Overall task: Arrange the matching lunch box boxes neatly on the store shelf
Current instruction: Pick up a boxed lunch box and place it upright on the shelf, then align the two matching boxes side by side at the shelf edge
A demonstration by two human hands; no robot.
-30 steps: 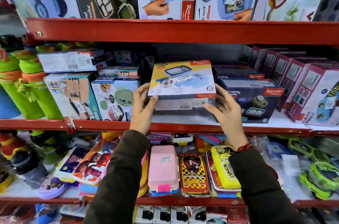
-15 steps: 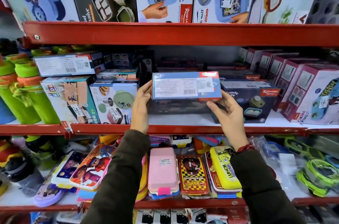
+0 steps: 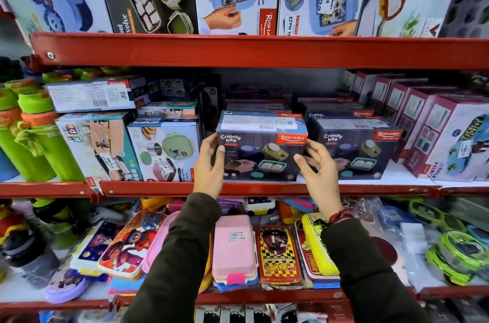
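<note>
A dark Crunchy Bite lunch box box (image 3: 262, 153) stands upright at the front of the red middle shelf (image 3: 264, 188), with its printed front facing me. My left hand (image 3: 210, 164) grips its left edge. My right hand (image 3: 317, 172) grips its lower right corner, thumb on the front. A matching Crunchy Bite box (image 3: 354, 148) stands just to its right, almost touching it. More boxes of the same kind are stacked behind both.
Light-coloured lunch box boxes (image 3: 164, 150) stand close on the left, with green bottles (image 3: 31, 137) beyond them. Maroon boxes (image 3: 423, 124) line the right. The red upper shelf (image 3: 238, 50) hangs low overhead. Loose lunch boxes, one of them pink (image 3: 234, 248), fill the shelf below.
The box lay flat in my hands with its yellow and blue face up. I turned it so the dark front faces out and lowered it onto the shelf beside the matching box.
</note>
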